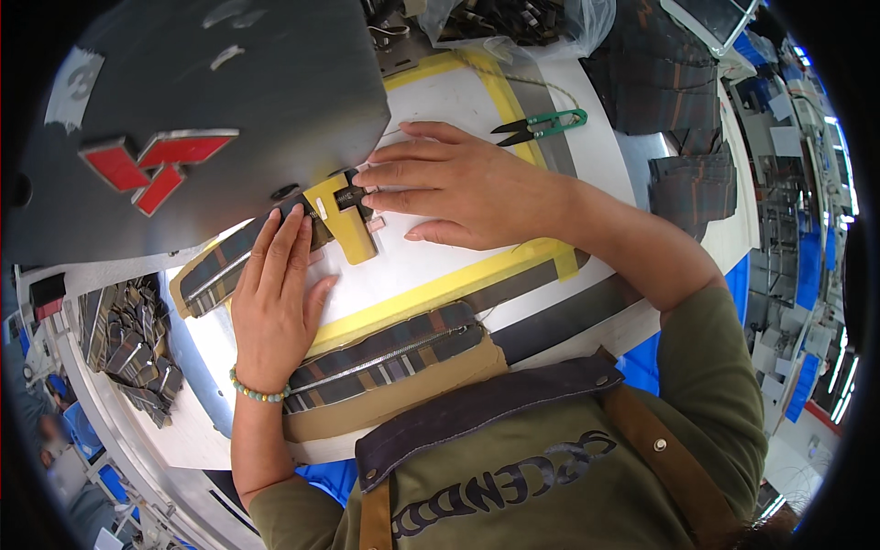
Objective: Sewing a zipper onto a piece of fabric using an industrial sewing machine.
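My left hand (pixel 273 307) lies flat with its fingers stretched out, pressing on a plaid fabric strip with a zipper (pixel 225 264). That strip runs toward the yellow plate (pixel 346 223) beneath the dark sewing machine head (pixel 266 101). On the plate's other side, my right hand (pixel 481 191) reaches in from the right, fingers extended and its fingertips close to the presser area. Any cloth under those fingertips is hard to make out. The needle is hidden. Nearer to me, another plaid zipper strip (pixel 394 356) rests on brown board (pixel 431 376) along the table's front edge.
Green-handled thread snips (pixel 555 123) lie beyond my right hand. Yellow tape (pixel 412 310) borders the white work surface. Plaid pieces are heaped at the left (pixel 133 344); stacked plaid panels (pixel 694 188) lie at the right. A clear bag (pixel 587 23) of pieces stands at the back.
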{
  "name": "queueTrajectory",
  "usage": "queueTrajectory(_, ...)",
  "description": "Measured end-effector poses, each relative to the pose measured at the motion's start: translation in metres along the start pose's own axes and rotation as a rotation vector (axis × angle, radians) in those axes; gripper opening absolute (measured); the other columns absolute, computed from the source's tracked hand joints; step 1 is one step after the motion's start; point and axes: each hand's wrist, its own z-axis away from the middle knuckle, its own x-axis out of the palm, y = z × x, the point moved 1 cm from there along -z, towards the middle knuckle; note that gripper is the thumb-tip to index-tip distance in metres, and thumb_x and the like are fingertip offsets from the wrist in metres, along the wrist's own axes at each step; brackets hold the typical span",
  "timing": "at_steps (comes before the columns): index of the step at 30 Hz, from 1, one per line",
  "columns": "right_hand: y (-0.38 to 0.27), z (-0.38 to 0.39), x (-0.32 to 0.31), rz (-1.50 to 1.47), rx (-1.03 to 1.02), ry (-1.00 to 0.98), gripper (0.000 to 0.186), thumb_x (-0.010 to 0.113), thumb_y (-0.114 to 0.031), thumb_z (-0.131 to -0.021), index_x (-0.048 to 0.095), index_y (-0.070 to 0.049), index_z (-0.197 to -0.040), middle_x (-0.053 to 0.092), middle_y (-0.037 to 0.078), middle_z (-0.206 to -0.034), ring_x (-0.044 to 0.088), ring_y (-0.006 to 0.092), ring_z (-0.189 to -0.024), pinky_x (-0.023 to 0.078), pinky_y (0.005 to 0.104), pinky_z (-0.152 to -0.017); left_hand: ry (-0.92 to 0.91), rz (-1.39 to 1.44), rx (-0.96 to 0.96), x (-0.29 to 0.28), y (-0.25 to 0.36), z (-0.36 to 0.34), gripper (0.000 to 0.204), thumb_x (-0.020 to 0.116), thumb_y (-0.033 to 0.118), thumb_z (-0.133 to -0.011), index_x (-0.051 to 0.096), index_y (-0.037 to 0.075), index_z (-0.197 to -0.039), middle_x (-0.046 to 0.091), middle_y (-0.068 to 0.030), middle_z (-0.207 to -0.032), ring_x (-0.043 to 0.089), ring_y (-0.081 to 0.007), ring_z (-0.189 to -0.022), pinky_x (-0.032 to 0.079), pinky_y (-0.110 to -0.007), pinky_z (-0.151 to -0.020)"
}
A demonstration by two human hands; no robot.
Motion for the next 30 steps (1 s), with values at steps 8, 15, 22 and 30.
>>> queueTrajectory(8,-0.0016,-0.0006,-0.0013,0.041,0.0,-0.031,0.054,0.074,-0.036,-0.098,0.066,-0.012,-0.146,0.06,0.003,-0.157,0.047,0.0219,-0.151,0.029,0.0515,-0.132,-0.08,-0.011,0.001,-0.0046,0.0003,-0.0009,0.066,0.076,0.02,-0.09,0.059,-0.003,-0.149,0.054,-0.0149,-0.161,0.048,-0.0374,-0.152,0.047,-0.049,-0.119)
queueTrajectory(15,-0.0044,-0.0012,0.0005,0.139,0.024,-0.064,0.055,0.07,-0.041,-0.1,0.065,-0.015,-0.148,0.059,0.0,-0.158,0.047,0.0192,-0.152,0.029,0.0502,-0.132,-0.104,0.005,-0.009,-0.0061,0.0008,-0.0028,0.066,0.076,0.018,-0.089,0.059,-0.003,-0.149,0.054,-0.0133,-0.161,0.047,-0.0382,-0.152,0.048,-0.049,-0.118)
queueTrajectory(22,-0.0025,-0.0013,0.0018,0.174,-0.022,-0.033,0.048,0.065,-0.041,-0.105,0.066,-0.016,-0.146,0.062,-0.002,-0.156,0.05,0.0183,-0.149,0.031,0.0493,-0.13,-0.055,-0.01,0.022,-0.004,0.0,-0.0017,0.063,0.079,0.021,-0.089,0.063,-0.003,-0.144,0.054,-0.0113,-0.161,0.049,-0.0371,-0.151,0.053,-0.046,-0.113)
queueTrajectory(30,-0.0038,-0.0016,0.0022,0.059,-0.039,-0.051,0.049,0.072,-0.036,-0.1,0.069,-0.013,-0.143,0.061,-0.002,-0.158,0.047,0.0202,-0.152,0.029,0.0516,-0.132,-0.053,-0.004,0.044,-0.0061,-0.0003,-0.0025,0.063,0.079,0.02,-0.088,0.063,-0.002,-0.144,0.057,-0.0131,-0.157,0.049,-0.0371,-0.151,0.051,-0.046,-0.114)
